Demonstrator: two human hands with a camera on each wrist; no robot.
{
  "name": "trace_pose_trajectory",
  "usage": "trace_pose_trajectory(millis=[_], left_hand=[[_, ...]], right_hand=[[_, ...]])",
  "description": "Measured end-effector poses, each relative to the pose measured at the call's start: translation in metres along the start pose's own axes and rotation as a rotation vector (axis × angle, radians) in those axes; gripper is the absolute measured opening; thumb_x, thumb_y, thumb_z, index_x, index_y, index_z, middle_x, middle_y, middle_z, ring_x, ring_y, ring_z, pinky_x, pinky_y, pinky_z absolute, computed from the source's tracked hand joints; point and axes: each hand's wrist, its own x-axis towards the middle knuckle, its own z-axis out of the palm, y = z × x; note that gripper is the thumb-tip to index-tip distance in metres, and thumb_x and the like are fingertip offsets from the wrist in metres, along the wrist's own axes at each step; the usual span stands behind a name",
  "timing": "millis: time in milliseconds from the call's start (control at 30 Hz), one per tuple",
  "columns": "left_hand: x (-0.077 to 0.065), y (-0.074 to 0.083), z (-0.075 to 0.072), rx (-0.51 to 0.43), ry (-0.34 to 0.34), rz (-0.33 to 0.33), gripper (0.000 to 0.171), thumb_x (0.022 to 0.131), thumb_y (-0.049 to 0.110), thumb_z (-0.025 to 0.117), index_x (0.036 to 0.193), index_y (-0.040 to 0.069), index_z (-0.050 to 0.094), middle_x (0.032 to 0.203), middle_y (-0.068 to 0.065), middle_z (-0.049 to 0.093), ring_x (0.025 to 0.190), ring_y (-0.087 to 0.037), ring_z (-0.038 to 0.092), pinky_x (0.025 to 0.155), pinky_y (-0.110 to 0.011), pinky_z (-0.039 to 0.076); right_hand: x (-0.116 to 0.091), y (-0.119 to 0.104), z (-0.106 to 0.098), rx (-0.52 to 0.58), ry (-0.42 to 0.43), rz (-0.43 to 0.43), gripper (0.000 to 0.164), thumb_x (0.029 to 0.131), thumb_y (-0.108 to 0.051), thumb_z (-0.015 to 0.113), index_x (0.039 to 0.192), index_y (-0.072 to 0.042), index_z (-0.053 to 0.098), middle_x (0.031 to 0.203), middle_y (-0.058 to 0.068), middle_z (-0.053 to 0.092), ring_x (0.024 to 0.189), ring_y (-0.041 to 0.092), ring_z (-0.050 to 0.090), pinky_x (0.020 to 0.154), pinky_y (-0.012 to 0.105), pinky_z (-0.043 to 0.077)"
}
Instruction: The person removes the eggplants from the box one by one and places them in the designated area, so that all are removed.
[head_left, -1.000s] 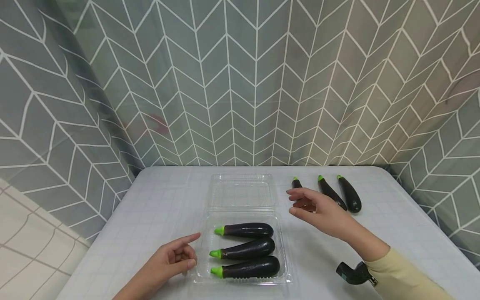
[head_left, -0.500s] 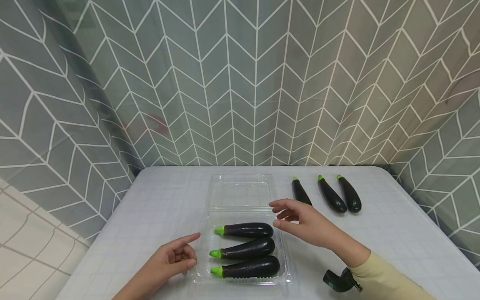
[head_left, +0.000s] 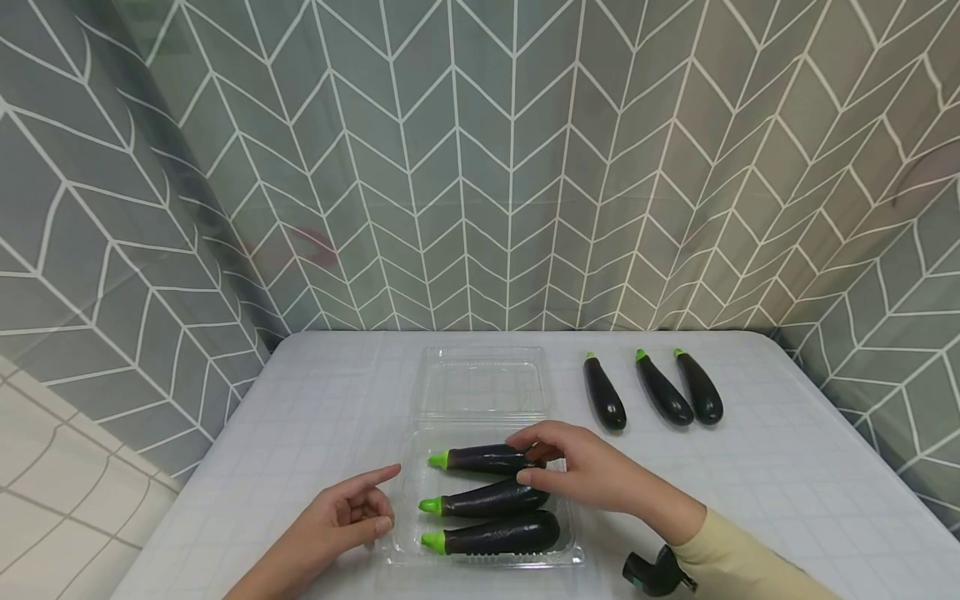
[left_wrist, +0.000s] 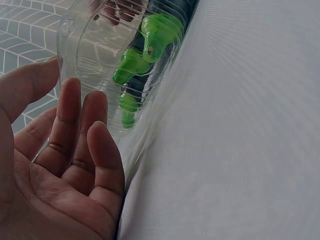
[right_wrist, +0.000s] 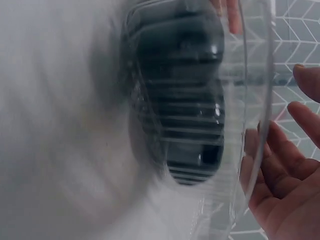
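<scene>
Three dark eggplants with bright green stems lie side by side in a clear plastic clamshell box [head_left: 487, 564]: the rear eggplant [head_left: 480, 459], the middle eggplant [head_left: 491, 501] and the front eggplant [head_left: 510, 534]. My right hand [head_left: 581, 468] hovers over the blunt ends of the rear two, fingers loosely bent. In the right wrist view those fingers [right_wrist: 282, 175] show beyond the clear wall, gripping nothing. My left hand [head_left: 347, 518] stays beside the box's left edge, index finger extended. The left wrist view has its fingertips right at the clear wall [left_wrist: 92, 72], near the green stems.
The box's lid [head_left: 483, 379] lies folded back behind it. Three more eggplants, a left one [head_left: 604, 393], a middle one [head_left: 663, 390] and a right one [head_left: 699, 388], lie at the back right of the white-covered table [head_left: 330, 392]. A black device [head_left: 651, 575] sits at the right wrist.
My right hand has moved left and nearer, from beside the loose eggplants to over the box, uncovering the leftmost loose eggplant. My left hand has not moved.
</scene>
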Motion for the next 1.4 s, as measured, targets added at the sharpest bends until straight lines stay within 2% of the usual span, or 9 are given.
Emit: trace_pose_trajectory(millis=[200,333,500,867,1167,1400], left_hand=[[0.000,0.001,0.000,0.005,0.004,0.004,0.064,0.096,0.013,0.066,0.152,0.003,0.036,0.105,-0.017,0.062,0.082,-0.011,0.059,0.072,-0.029,0.053],[0.000,0.001,0.001,0.003,0.003,0.005,0.064,0.096,0.012,0.066,0.152,0.003,0.036,0.104,-0.017,0.062,0.082,-0.011,0.059,0.072,-0.029,0.053],[0.000,0.000,0.000,-0.001,-0.005,0.016,0.064,0.096,0.011,0.066,0.151,0.002,0.036,0.102,-0.016,0.062,0.081,-0.011,0.059,0.072,-0.028,0.052],[0.000,0.000,-0.001,-0.031,-0.022,0.014,0.063,0.096,0.008,0.064,0.152,0.001,0.035,0.102,-0.013,0.062,0.082,-0.010,0.059,0.073,-0.027,0.052],[-0.001,0.000,0.000,-0.024,-0.014,0.008,0.063,0.096,0.009,0.065,0.152,0.003,0.035,0.102,-0.013,0.061,0.083,-0.011,0.059,0.073,-0.027,0.052],[0.000,0.000,-0.001,-0.019,-0.009,0.013,0.064,0.096,0.010,0.066,0.152,0.002,0.035,0.102,-0.012,0.062,0.083,-0.010,0.059,0.073,-0.027,0.053]], right_hand=[[0.006,-0.002,0.010,-0.095,-0.067,-0.025,0.039,0.094,-0.039,0.069,0.127,-0.020,0.064,0.122,-0.008,0.063,0.107,0.014,0.060,0.089,0.035,0.049],[0.010,-0.003,0.017,-0.163,-0.106,-0.058,0.037,0.095,-0.037,0.068,0.126,-0.019,0.066,0.119,-0.012,0.062,0.107,0.009,0.058,0.093,0.032,0.047],[0.014,-0.006,0.021,-0.220,-0.152,-0.077,0.036,0.095,-0.036,0.068,0.125,-0.018,0.067,0.121,-0.014,0.060,0.112,0.005,0.055,0.098,0.033,0.045],[0.020,-0.011,0.024,-0.362,-0.235,-0.097,0.029,0.095,-0.024,0.069,0.123,-0.018,0.069,0.118,-0.011,0.062,0.110,0.004,0.057,0.093,0.027,0.047],[0.028,-0.018,0.030,-0.559,-0.272,-0.114,0.039,0.090,-0.023,0.075,0.128,-0.019,0.066,0.119,-0.008,0.063,0.112,0.008,0.057,0.094,0.028,0.047],[0.031,-0.018,0.032,-0.610,-0.289,-0.123,0.042,0.089,-0.024,0.076,0.129,-0.019,0.065,0.121,-0.008,0.065,0.110,0.011,0.059,0.092,0.030,0.048]])
